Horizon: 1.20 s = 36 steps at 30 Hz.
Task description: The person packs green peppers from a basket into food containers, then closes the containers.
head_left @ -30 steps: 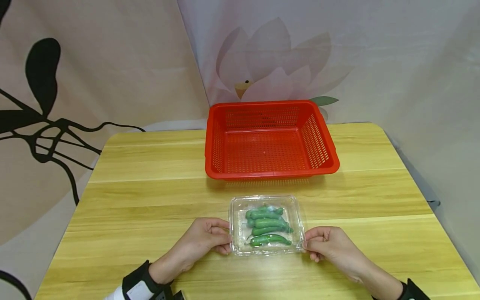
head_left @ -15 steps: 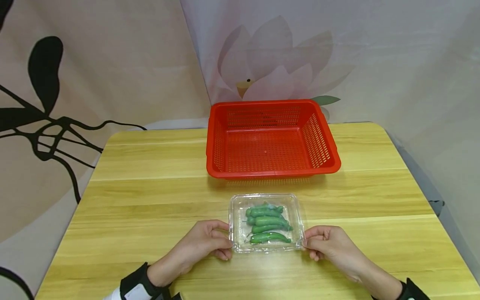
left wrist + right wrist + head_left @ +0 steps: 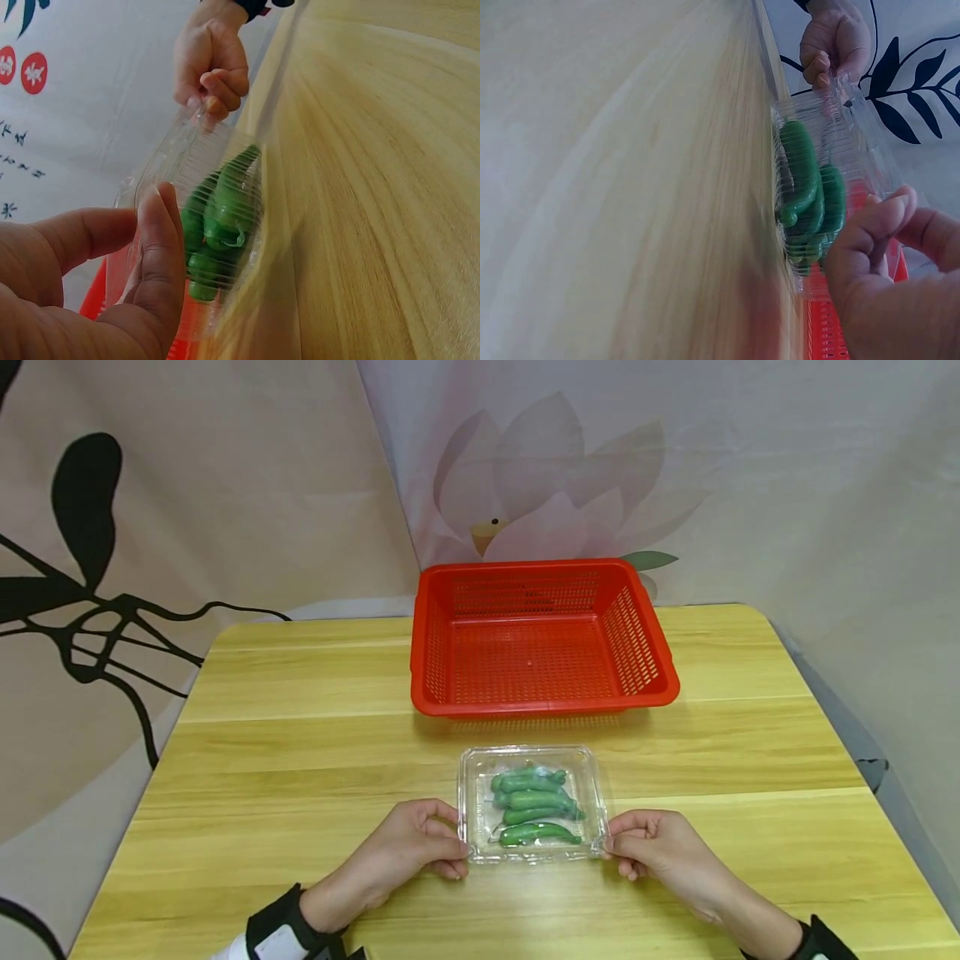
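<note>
A clear plastic clamshell container (image 3: 480,777) with several green chili peppers (image 3: 536,806) inside lies near the middle front of the table. My left hand (image 3: 420,843) pinches its near left corner between thumb and fingers, and my right hand (image 3: 656,852) pinches the near right corner. In the left wrist view, the thumb and forefinger meet at the rim of the container (image 3: 225,150), beside the peppers (image 3: 217,217). From the right wrist view, the right fingertips (image 3: 900,199) hold the rim while the peppers (image 3: 802,172) show through the ribbed side.
A red perforated plastic basket (image 3: 525,706) stands at the back of the wooden table (image 3: 300,752), just beyond the container. Behind the table hangs a printed cloth backdrop (image 3: 787,485) with a lotus and dark plant shapes.
Both hands keep their grip on the container's near corners. The left fingertips have shifted slightly right along its edge; the container and basket stay almost in place.
</note>
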Available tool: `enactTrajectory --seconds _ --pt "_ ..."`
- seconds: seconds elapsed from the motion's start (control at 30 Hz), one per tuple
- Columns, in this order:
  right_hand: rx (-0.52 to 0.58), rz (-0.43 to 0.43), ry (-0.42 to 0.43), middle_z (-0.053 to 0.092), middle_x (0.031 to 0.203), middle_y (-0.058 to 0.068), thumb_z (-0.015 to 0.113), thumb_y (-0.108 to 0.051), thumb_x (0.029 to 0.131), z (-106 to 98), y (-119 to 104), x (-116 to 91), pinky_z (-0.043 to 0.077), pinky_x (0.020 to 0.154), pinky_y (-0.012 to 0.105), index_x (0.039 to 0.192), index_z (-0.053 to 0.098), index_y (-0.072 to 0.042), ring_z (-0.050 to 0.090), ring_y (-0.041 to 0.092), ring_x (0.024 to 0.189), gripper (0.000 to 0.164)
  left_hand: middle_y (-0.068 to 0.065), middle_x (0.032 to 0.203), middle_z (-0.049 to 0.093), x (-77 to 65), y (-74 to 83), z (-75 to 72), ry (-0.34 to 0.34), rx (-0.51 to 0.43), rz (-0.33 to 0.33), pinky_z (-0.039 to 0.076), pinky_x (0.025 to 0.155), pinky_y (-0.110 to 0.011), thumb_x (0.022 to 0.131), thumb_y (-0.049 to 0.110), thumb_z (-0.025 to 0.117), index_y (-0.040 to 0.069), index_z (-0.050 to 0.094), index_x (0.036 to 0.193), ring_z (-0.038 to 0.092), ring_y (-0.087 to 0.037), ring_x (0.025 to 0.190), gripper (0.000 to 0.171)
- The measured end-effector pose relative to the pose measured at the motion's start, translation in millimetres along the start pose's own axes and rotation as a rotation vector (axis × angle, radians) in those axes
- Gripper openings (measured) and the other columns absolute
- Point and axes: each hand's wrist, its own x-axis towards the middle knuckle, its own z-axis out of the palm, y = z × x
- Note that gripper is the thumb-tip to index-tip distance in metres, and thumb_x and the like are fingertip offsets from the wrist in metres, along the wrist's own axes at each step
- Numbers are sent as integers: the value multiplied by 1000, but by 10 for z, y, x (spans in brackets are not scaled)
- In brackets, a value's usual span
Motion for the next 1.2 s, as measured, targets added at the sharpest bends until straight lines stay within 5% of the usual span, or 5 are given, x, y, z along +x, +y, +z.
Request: enactTrajectory --seconds 0.87,1.2 --pt "-17 0 11 72 84 10 69 -4 94 2 26 37 55 60 22 111 65 10 63 10 65 23 -24 85 75 28 -14 0 22 10 -16 64 66 -32 93 -6 73 -13 52 123 74 -20 67 38" --pt "19 -47 -77 73 97 16 61 -7 103 -73 31 17 59 67 24 118 63 14 66 12 71 26 -24 89 75 15 -1 -11 12 29 -4 64 67 -32 93 -3 74 -14 51 127 73 -20 69 42"
